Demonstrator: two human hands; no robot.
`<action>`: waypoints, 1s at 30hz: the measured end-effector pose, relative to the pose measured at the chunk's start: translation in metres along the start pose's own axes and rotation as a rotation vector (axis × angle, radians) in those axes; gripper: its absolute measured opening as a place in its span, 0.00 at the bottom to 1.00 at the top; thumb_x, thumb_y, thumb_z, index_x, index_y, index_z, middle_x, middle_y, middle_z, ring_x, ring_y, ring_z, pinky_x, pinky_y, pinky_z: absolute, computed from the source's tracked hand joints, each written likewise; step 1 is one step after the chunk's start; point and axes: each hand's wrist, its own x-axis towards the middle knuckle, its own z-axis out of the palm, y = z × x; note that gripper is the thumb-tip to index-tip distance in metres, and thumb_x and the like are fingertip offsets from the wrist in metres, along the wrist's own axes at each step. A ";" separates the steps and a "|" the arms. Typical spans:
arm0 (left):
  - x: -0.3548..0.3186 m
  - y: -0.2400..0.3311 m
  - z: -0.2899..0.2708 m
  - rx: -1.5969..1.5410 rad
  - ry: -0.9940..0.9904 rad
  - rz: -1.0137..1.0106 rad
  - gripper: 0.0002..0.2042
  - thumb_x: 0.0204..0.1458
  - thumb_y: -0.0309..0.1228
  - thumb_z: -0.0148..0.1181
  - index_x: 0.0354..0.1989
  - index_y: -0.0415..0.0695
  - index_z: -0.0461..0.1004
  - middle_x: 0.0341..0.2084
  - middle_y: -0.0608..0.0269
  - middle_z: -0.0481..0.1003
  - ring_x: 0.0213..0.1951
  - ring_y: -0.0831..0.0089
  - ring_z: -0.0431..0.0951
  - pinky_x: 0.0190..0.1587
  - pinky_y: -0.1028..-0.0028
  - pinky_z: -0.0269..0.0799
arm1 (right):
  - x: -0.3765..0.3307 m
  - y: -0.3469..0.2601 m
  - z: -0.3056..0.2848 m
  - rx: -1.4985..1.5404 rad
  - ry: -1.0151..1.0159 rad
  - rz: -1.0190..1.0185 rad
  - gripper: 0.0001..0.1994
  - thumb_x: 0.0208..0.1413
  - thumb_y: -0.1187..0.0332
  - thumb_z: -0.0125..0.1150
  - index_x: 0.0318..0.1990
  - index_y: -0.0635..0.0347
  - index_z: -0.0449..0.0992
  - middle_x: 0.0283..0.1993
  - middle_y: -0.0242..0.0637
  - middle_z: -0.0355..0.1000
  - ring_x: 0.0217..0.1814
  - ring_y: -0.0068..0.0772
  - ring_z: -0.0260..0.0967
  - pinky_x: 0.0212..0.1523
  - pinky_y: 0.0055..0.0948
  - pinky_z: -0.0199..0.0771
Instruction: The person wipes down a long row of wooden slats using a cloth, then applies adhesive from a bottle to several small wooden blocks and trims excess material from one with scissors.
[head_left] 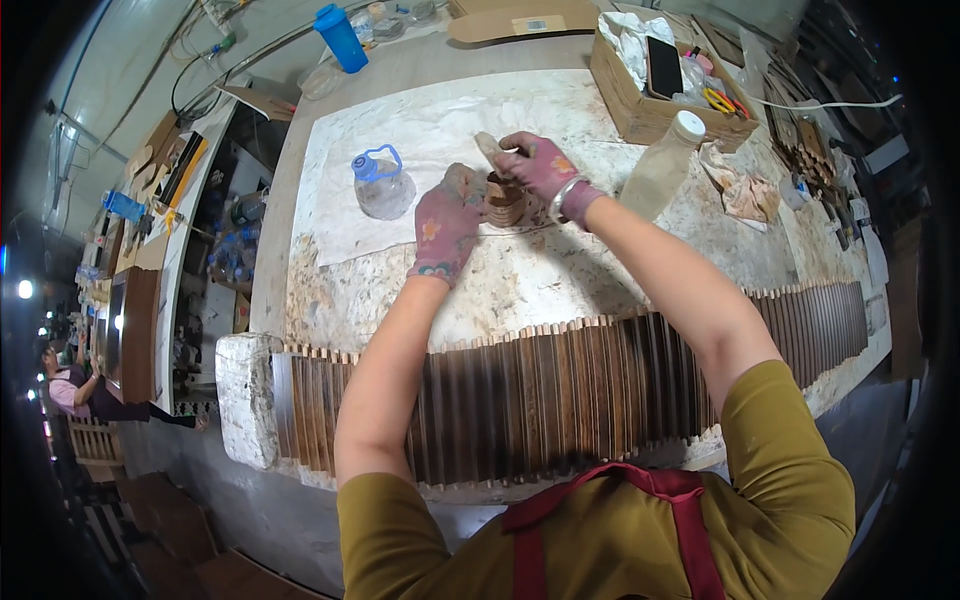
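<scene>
At the far left of the frame another person [68, 385] sits by stacked wood, well away from the bench. Along the lower middle, a row of dark wooden slats [560, 390] stands on edge across the near side of the table [520, 285], each slat's long axis running away from the person, probably lined up so they stay within reach. Upper left of centre, a clear jug [383, 185] with a blue handle sits on the pale sheet.

At centre, the left hand [445, 222], in a flowered glove, curls its fingers against the left side of a small brown wooden piece [506, 200], apparently to steady it. The piece rests on the table between both hands; it looks short and stubby, and its long axis cannot be made out. The right hand [543, 165] is closed around a pale brush-like tool [488, 146], which slants toward the upper left above the piece.

Right of that stand a capped bottle [662, 168] and a cardboard box [640, 95].
</scene>
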 end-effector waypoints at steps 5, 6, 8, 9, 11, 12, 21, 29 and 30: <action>0.001 -0.001 -0.011 -0.198 0.037 -0.105 0.05 0.56 0.30 0.52 0.33 0.42 0.71 0.21 0.67 0.73 0.23 0.81 0.73 0.23 0.79 0.67 | -0.011 0.022 -0.031 0.674 -0.285 0.270 0.19 0.56 0.56 0.61 0.48 0.61 0.75 0.36 0.32 0.74 0.34 0.23 0.69 0.37 0.24 0.70; 0.000 0.009 -0.012 -0.182 0.037 -0.110 0.04 0.56 0.29 0.52 0.33 0.42 0.71 0.21 0.67 0.73 0.23 0.81 0.73 0.23 0.79 0.67 | -0.017 0.023 -0.037 0.642 -0.270 0.257 0.20 0.56 0.56 0.61 0.48 0.61 0.74 0.37 0.33 0.74 0.36 0.24 0.69 0.39 0.24 0.70; 0.002 0.018 -0.019 -0.135 0.017 -0.127 0.04 0.53 0.27 0.53 0.34 0.41 0.70 0.23 0.61 0.75 0.25 0.74 0.76 0.27 0.75 0.70 | -0.025 0.021 -0.038 0.582 -0.256 0.235 0.21 0.56 0.55 0.61 0.49 0.62 0.74 0.40 0.35 0.74 0.39 0.25 0.70 0.42 0.24 0.71; 0.005 0.019 -0.019 -0.112 0.005 -0.135 0.04 0.51 0.25 0.54 0.34 0.41 0.70 0.24 0.58 0.76 0.26 0.71 0.78 0.29 0.73 0.72 | -0.027 0.021 -0.036 0.424 -0.216 0.136 0.22 0.56 0.55 0.60 0.50 0.63 0.74 0.41 0.36 0.74 0.42 0.27 0.70 0.44 0.26 0.71; 0.008 0.021 -0.015 -0.115 0.009 -0.088 0.05 0.50 0.26 0.55 0.34 0.40 0.69 0.24 0.56 0.76 0.26 0.69 0.78 0.29 0.72 0.72 | -0.027 0.024 -0.026 0.117 -0.131 -0.065 0.23 0.55 0.54 0.60 0.51 0.63 0.73 0.44 0.40 0.75 0.47 0.30 0.71 0.47 0.28 0.71; 0.010 0.021 -0.013 -0.117 0.010 -0.063 0.06 0.49 0.27 0.56 0.34 0.40 0.69 0.24 0.55 0.76 0.26 0.68 0.77 0.29 0.72 0.72 | -0.025 0.026 -0.018 -0.048 -0.085 -0.118 0.25 0.54 0.53 0.60 0.52 0.63 0.72 0.48 0.44 0.74 0.50 0.36 0.71 0.52 0.31 0.69; 0.008 -0.003 -0.003 0.115 -0.002 0.063 0.05 0.56 0.30 0.53 0.33 0.41 0.71 0.21 0.63 0.74 0.21 0.78 0.72 0.24 0.76 0.68 | 0.003 0.016 0.001 0.251 -0.079 0.112 0.21 0.56 0.60 0.61 0.50 0.67 0.73 0.44 0.37 0.75 0.43 0.25 0.71 0.46 0.25 0.71; 0.001 0.008 -0.008 0.168 0.009 0.162 0.08 0.56 0.35 0.54 0.35 0.43 0.71 0.23 0.56 0.75 0.27 0.64 0.77 0.30 0.69 0.69 | -0.016 0.020 -0.022 0.709 -0.134 0.212 0.20 0.57 0.58 0.60 0.51 0.63 0.73 0.41 0.35 0.75 0.39 0.24 0.71 0.40 0.23 0.72; 0.002 0.011 -0.005 0.187 0.002 0.176 0.08 0.56 0.35 0.53 0.35 0.44 0.71 0.25 0.55 0.76 0.29 0.61 0.77 0.32 0.68 0.70 | -0.015 0.019 -0.021 0.618 -0.090 0.194 0.20 0.57 0.58 0.60 0.51 0.63 0.73 0.42 0.35 0.75 0.39 0.24 0.71 0.40 0.24 0.72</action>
